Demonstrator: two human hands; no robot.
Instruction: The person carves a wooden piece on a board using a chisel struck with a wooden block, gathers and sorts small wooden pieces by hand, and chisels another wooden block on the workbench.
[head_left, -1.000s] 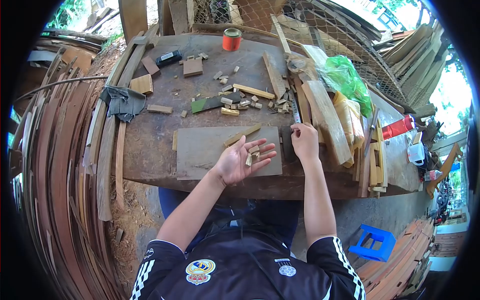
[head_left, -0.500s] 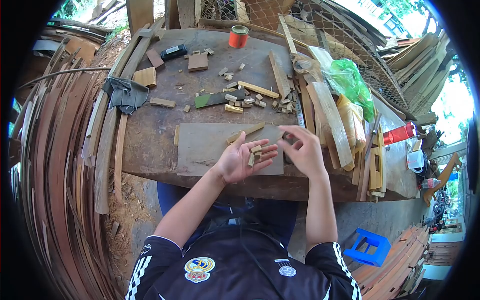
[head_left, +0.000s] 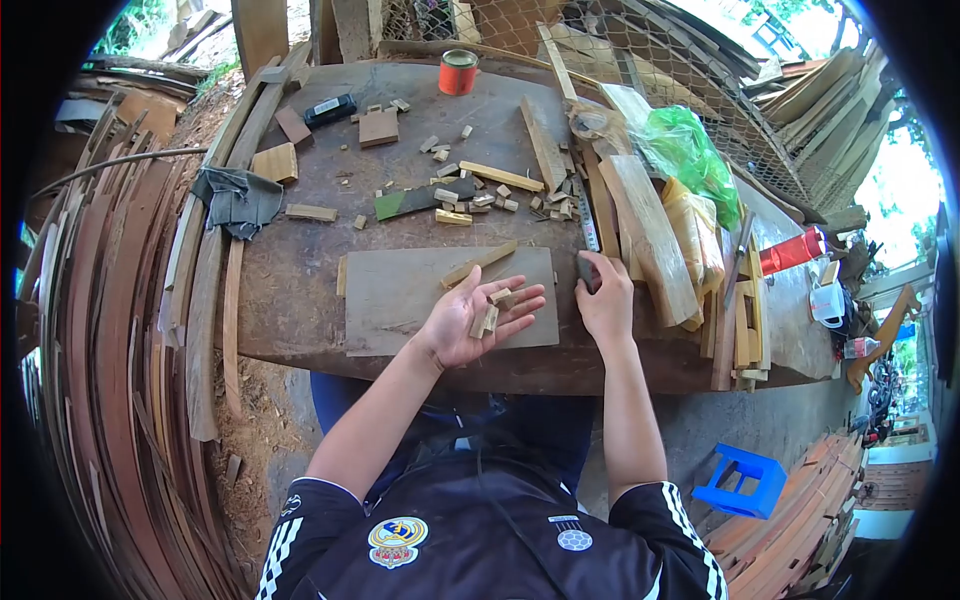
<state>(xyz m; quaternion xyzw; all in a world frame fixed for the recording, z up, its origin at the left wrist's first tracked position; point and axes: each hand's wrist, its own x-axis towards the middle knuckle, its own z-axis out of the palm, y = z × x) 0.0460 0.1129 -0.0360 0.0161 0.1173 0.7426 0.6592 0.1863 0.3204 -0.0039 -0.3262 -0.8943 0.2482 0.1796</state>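
My left hand (head_left: 462,322) is palm up with its fingers spread, over a flat grey board (head_left: 395,300). Several small wooden blocks (head_left: 484,321) rest on its palm and fingers. A thin wooden strip (head_left: 480,264) lies on the board just beyond that hand. To the right of the board, my right hand (head_left: 607,300) has its thumb and fingers closed round a dark object that looks like a tape measure (head_left: 586,270). A marked blade (head_left: 590,236) runs away from it along the table; the fingers hide part of the body.
Several small wood offcuts (head_left: 453,217) lie mid-table beside a green-and-black strip (head_left: 400,204). An orange can (head_left: 458,73) stands at the back. Planks (head_left: 650,240) and a green plastic bag (head_left: 690,150) crowd the right side. A blue stool (head_left: 740,482) is on the floor.
My right hand has moved away from my left, down to the table at the board's right, and closed on the dark object. My left hand still bears the blocks.
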